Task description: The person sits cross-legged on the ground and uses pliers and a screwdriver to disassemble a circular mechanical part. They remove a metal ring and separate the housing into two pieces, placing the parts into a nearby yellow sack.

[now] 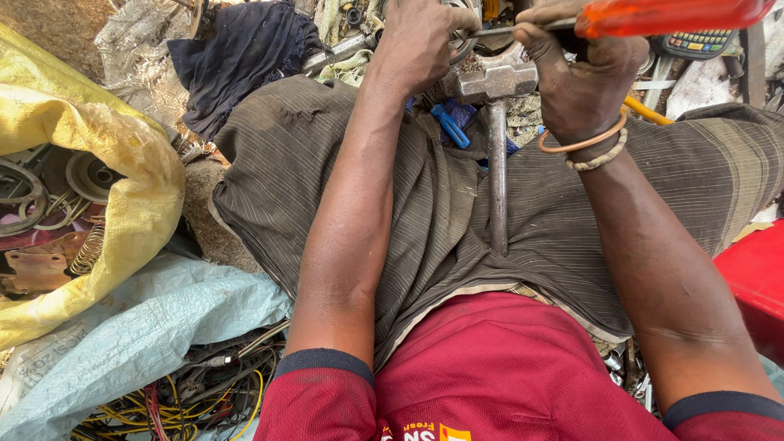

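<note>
My left hand (420, 41) is closed around a round metal part (464, 42) at the top of the view, above my lap. My right hand (581, 77) grips a screwdriver with a clear orange handle (670, 16); its metal shaft (502, 31) points left toward the metal part. A steel hammer (496, 122) lies between my knees, its head just below both hands and its handle running down my striped grey-brown trousers (441, 204). Two bangles (584, 147) circle my right wrist.
An open yellow sack (122, 163) of metal rings and springs sits at left. A pale blue sack (139, 327) holds tangled wires (180, 404) at the bottom left. Dark cloth (241, 57) lies at top left. A keypad device (698, 41) and a red box (755, 278) are at right.
</note>
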The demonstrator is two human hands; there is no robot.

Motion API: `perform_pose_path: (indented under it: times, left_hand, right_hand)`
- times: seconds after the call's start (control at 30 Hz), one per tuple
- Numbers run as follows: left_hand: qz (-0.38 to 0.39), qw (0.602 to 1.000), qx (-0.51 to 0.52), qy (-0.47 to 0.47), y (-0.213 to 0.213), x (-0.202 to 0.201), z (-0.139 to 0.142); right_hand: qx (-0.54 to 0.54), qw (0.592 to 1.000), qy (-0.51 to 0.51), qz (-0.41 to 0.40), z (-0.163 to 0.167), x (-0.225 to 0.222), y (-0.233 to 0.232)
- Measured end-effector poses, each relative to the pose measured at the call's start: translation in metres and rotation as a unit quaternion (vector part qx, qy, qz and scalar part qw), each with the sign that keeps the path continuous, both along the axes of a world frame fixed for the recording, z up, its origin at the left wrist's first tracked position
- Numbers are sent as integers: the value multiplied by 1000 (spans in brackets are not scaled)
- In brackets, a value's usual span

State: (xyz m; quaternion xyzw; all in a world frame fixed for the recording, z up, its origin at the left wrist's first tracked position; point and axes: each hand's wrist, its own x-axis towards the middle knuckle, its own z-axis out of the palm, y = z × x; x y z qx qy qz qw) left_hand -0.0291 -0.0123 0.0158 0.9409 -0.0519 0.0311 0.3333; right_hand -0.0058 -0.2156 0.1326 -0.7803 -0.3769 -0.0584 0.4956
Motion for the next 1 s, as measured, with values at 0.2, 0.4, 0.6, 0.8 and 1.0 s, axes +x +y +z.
perform_pose_path:
  times: [0.2, 0.4, 0.6, 0.8, 1.0]
  left_hand:
    - [5, 1000, 21, 9, 2, -1, -2]
    - [9, 998, 19, -58, 4, -2, -12]
    - [20, 997, 47, -59, 7, -2, -18]
    - [45, 999, 11, -29, 9, -5, -26]
    - [32, 998, -5, -60, 12, -5, -34]
  right_hand:
    - [97, 989, 107, -28, 17, -8, -32]
    - [-200, 976, 74, -36, 88, -13, -75]
    - [-526, 819, 228, -5, 127, 28, -60]
    - [-544, 783, 300, -29, 140, 24, -16]
    - [-578, 796, 179, -16, 95, 33, -13]
